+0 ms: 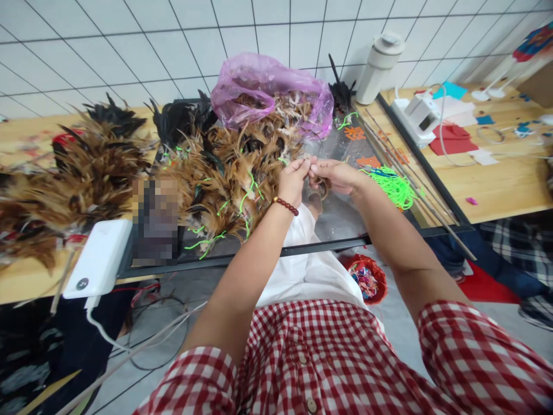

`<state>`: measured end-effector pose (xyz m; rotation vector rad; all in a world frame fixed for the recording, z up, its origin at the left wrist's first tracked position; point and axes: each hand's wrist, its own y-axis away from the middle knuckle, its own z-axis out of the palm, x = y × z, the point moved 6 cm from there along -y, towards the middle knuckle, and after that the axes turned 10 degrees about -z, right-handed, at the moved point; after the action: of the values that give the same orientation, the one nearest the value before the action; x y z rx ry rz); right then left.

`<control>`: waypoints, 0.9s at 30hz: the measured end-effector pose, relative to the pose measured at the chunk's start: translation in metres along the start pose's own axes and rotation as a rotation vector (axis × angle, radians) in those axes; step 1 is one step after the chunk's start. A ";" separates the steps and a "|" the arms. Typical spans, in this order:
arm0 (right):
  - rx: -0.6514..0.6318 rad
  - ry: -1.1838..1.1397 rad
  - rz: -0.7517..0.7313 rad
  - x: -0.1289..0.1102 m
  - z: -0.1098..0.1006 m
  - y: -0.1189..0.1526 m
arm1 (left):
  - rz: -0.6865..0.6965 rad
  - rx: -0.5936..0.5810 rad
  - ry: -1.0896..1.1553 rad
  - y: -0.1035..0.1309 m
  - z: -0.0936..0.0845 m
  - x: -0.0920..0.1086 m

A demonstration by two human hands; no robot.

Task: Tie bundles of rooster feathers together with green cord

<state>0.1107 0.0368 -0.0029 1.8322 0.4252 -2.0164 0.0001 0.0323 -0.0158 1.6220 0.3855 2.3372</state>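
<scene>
My left hand (292, 177), with a beaded bracelet (285, 206) on its wrist, is closed in a pinch. Its fingertips meet those of my right hand (336, 175), which is pinched shut too. Between and below the fingers shows a small bunch of brown feathers (322, 189), mostly hidden. Left of my hands lies a big pile of brown feathers (233, 184), with bright green strings (247, 202) tied among them. Behind it a purple plastic bag (242, 78) spills more feathers. To the right of my right arm sits a tangle of green cord (395, 187).
A white bottle (380, 69) stands by the tiled wall. Thin sticks (415, 190) lie along the right side of the dark glass tabletop. A white power bank (99, 259) rests at the left front edge, its cable hanging down. A red basket (382, 282) stands below.
</scene>
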 end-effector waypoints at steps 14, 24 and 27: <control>0.441 1.287 -0.094 -0.028 -0.088 -0.097 | -0.036 -0.016 0.377 -0.003 0.017 -0.022; 0.285 1.206 -0.265 -0.049 -0.094 -0.060 | -0.135 0.026 0.558 -0.004 0.014 -0.021; 0.119 1.166 -0.343 -0.072 -0.084 -0.026 | -0.131 0.031 0.562 -0.007 0.013 -0.021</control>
<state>0.1778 0.1040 0.0595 3.0232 0.9701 -0.8948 0.0198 0.0319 -0.0327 0.8877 0.6179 2.6568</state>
